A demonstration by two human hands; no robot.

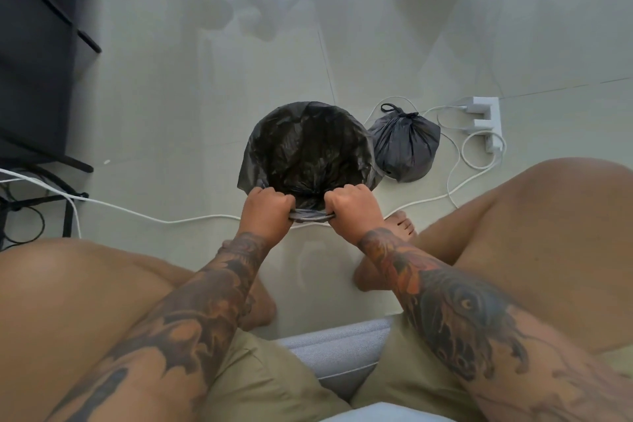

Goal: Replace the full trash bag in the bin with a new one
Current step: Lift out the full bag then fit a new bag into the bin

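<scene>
Now lining: new black thin plastic trash bag (308,144) spread open inside the round bin (310,218), film draped over the far and side rim, mouth gaping toward the camera. Only a sliver of grey rim showing at the near edge, between the two fists. Sitting on the pale glossy tiled floor (171,96), just ahead of the person's knees.

Left hand (265,214) and right hand (352,211) both closed into tight fists on the bag's near hem, knuckles up, pinching film against the near rim, a short stretch of hem bridging the gap between them. Both equally near; neither favoured.

Key relation: loose hem lying at the near edge of the bin, directly under the fists, rim running left to right across the body. Likely next: pull down and outward over that near rim to finish the cuff. Risk, by judgement: thin film tearing under a hard tug, or the far side slipping off.

Full knotted dark grey plastic bag (404,144) already out, resting on the floor just beside the bin's right side. White cable (171,220) trailing across the floor near the bin; white power strip (483,120) further right.
</scene>
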